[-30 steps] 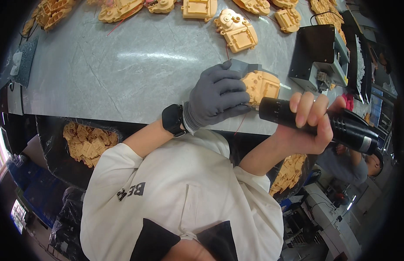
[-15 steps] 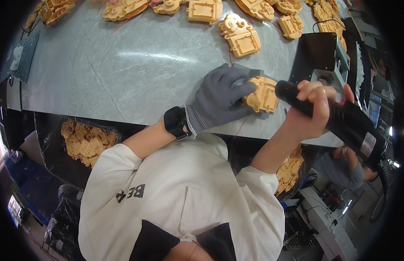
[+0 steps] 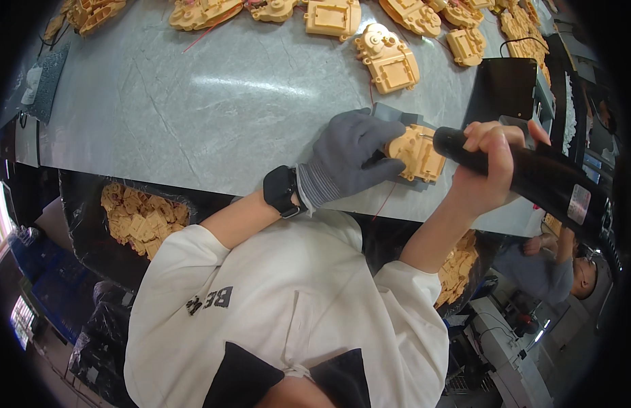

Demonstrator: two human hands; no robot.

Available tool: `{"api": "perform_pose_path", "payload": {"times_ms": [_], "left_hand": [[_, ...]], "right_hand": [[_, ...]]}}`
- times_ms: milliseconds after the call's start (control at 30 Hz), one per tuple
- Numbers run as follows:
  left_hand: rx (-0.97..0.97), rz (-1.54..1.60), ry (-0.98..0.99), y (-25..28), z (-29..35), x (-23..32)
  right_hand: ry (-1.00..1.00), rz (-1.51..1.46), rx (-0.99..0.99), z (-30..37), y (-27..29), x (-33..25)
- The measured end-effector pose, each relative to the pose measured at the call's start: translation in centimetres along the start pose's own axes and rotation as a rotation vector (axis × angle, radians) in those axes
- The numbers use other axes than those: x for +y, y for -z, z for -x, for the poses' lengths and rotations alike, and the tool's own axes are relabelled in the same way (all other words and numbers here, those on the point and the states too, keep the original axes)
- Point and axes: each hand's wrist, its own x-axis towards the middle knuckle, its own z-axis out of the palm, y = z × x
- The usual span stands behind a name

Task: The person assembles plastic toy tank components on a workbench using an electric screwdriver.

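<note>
A yellow plastic housing [image 3: 416,154] sits in a grey block-like fixture [image 3: 391,113] near the table's front edge. My left hand [image 3: 353,155], in a grey knit glove, grips the housing's left end between fingers and thumb. In my bare right hand [image 3: 493,163] is a black electric screwdriver [image 3: 543,178], held almost level. Its nose hangs over the housing's right part, and a thin metal bit [image 3: 428,136] points left at the upper side of the housing. Whether the bit touches a screw is too small to tell. A thin red wire [image 3: 385,199] trails below the fixture.
More yellow housings [image 3: 390,61] lie along the table's far side. A black box-like stand [image 3: 502,88] is at the right. Below the table edge, lined bins hold heaped yellow parts [image 3: 145,217], left and right. Another person [image 3: 543,268] is at the far right.
My left thumb and fingers have spread apart around the housing's left end. The screwdriver's bit has come into sight over the housing. The whole view has shifted slightly.
</note>
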Motion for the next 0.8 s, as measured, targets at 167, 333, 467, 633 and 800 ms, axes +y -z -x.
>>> {"api": "perform_pose_path", "payload": {"times_ms": [167,333,467,633,800], "left_hand": [[-0.031,0.041,0.008,0.2,-0.3,0.3],[0.024,0.058,-0.046,0.3,-0.4,0.2],[0.017,0.093,-0.062,0.3,-0.6,0.4],[-0.033,0.133,-0.056,-0.3,-0.7,0.1],[-0.006,0.098,-0.046,-0.5,-0.6,0.3]], "right_hand": [[-0.002,-0.001,0.042,0.0,-0.3,0.2],[-0.025,-0.030,0.069,-0.1,-0.8,0.0],[-0.038,0.114,0.025,-0.5,-1.2,-0.3],[-0.003,0.208,0.040,-0.7,-1.5,-0.1],[-0.051,0.161,0.091,-0.5,-2.0,-0.3]]}}
